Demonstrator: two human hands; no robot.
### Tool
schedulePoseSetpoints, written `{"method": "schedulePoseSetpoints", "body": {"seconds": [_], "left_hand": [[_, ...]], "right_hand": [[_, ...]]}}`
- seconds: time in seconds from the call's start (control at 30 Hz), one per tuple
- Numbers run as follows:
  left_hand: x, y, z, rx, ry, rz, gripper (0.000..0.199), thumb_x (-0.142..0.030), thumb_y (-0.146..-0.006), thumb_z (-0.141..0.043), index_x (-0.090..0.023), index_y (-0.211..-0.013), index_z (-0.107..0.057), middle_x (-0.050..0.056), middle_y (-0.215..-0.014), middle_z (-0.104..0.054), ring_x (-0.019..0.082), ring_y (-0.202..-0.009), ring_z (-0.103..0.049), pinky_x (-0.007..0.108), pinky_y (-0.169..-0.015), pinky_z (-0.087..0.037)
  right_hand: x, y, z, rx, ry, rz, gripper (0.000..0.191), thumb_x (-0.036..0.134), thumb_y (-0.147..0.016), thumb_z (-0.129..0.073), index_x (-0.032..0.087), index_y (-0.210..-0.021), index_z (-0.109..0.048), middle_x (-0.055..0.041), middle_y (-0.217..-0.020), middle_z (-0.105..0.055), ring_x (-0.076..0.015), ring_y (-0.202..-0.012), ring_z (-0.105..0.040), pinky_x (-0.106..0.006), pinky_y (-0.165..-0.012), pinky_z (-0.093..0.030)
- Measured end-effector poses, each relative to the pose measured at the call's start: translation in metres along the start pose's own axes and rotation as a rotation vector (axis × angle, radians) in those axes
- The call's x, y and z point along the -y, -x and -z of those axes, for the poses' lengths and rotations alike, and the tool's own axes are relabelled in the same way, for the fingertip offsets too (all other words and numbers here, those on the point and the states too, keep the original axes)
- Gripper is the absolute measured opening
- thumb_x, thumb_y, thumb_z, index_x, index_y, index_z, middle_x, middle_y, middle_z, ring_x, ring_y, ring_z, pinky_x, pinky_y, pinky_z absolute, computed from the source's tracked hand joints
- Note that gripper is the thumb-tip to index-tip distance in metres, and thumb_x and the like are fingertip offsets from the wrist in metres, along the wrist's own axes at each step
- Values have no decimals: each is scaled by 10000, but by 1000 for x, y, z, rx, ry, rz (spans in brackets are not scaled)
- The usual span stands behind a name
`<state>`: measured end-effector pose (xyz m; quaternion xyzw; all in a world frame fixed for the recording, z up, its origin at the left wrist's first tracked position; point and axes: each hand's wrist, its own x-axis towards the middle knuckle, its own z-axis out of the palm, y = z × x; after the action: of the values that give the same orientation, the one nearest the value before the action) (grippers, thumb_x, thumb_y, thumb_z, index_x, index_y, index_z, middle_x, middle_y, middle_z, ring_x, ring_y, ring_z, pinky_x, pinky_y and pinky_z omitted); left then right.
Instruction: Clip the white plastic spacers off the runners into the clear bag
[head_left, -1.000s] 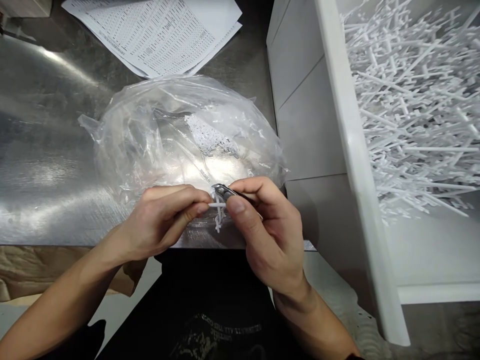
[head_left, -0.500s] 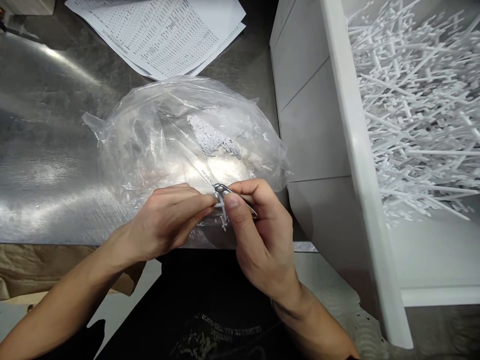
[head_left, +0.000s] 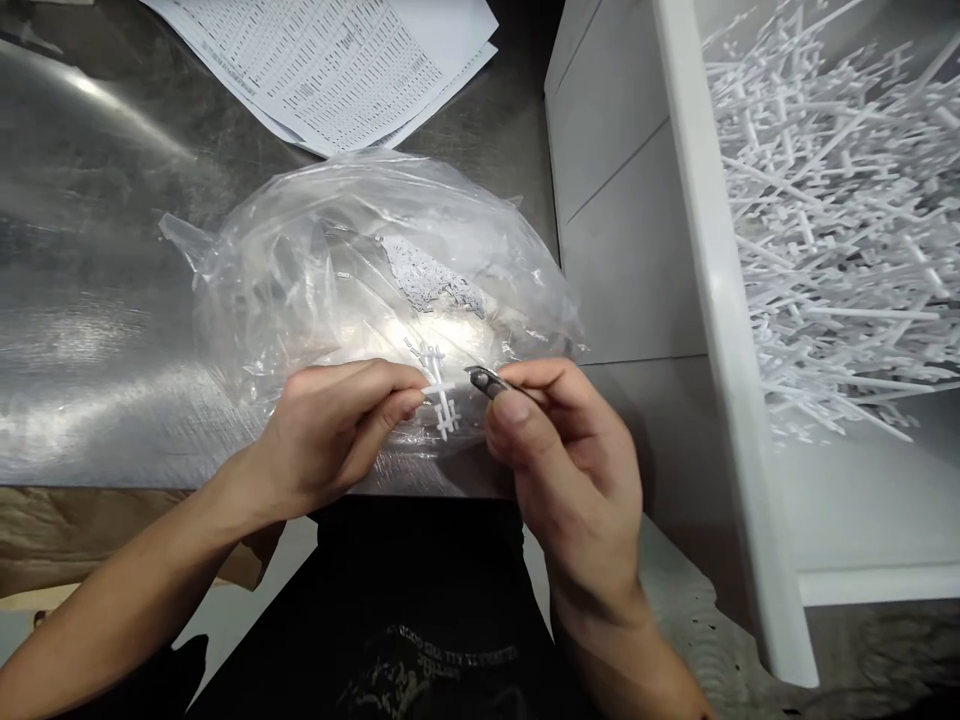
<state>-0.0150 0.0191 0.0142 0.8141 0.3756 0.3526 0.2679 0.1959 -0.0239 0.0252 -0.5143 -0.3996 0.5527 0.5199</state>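
Between thumb and fingertips, my left hand pinches a white plastic sprue with short side branches. My right hand is closed around small metal nippers, their jaws just right of the sprue and apart from it; the handles are mostly hidden in the palm. Under and behind both hands lies a clear plastic bag. A heap of small white pieces shows inside the bag, and a few tiny bits lie close to the sprue's upper end.
To the right stands a white bin with many white sprues piled in it. Printed sheets rest on the metal table behind the bag. Brown paper sits below the table's front edge at left.
The nippers have moved right, away from the sprue they were against. The sprue now shows more fully in my left hand, which has shifted slightly left.
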Motion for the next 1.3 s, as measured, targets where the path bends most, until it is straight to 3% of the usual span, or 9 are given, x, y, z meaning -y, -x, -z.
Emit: {"method": "schedulePoseSetpoints", "body": {"seconds": [0.17,0.4,0.7,0.87,1.07,1.3], "left_hand": [[-3,2,0,-60,-11,56,106,-247,-1173,-617,-260,-1120,-708,-23,-832,-789,97,-647,-715,247,-584,-610],[-3,5,-1,-68,-55,22,74,-250,-1161,-657,-288,-1162,-721,-32,-870,-809,114,-700,-771,270,-611,-649],[-3,6,0,-64,-86,7,95,-205,-1147,-662,-281,-1161,-716,-40,-934,-844,102,-742,-799,238,-665,-678],[-2,5,-1,-52,-226,-33,102,-180,-1148,-630,-249,-1132,-704,-34,-896,-838,100,-720,-789,229,-690,-655],[3,-1,-8,-61,-428,-124,185,-173,-1151,-595,-207,-1007,-707,-39,-751,-786,107,-620,-749,225,-663,-619],[2,1,-8,-90,-333,-35,141,-231,-1156,-624,-263,-1056,-718,-39,-818,-820,125,-663,-784,251,-626,-640]], "right_hand": [[6,14,4,93,22,-47,69,314,-1059,-822,262,-1044,-779,31,-774,-606,-139,-669,-537,-254,-592,-492],[6,16,2,83,34,-9,69,308,-1047,-827,265,-1053,-772,28,-779,-613,-143,-679,-561,-248,-587,-523],[5,18,5,150,85,55,68,215,-1068,-772,273,-1089,-743,60,-754,-565,-113,-620,-512,-240,-555,-460],[2,16,1,109,107,36,31,253,-1097,-756,247,-1080,-731,58,-759,-600,-112,-630,-514,-256,-580,-454],[-4,7,-4,54,-12,-96,150,324,-1110,-761,228,-999,-729,65,-728,-589,-97,-601,-467,-254,-543,-394],[-10,10,-1,-8,-102,-74,106,338,-1086,-802,245,-1042,-777,80,-691,-559,-88,-571,-436,-248,-524,-363]]}}
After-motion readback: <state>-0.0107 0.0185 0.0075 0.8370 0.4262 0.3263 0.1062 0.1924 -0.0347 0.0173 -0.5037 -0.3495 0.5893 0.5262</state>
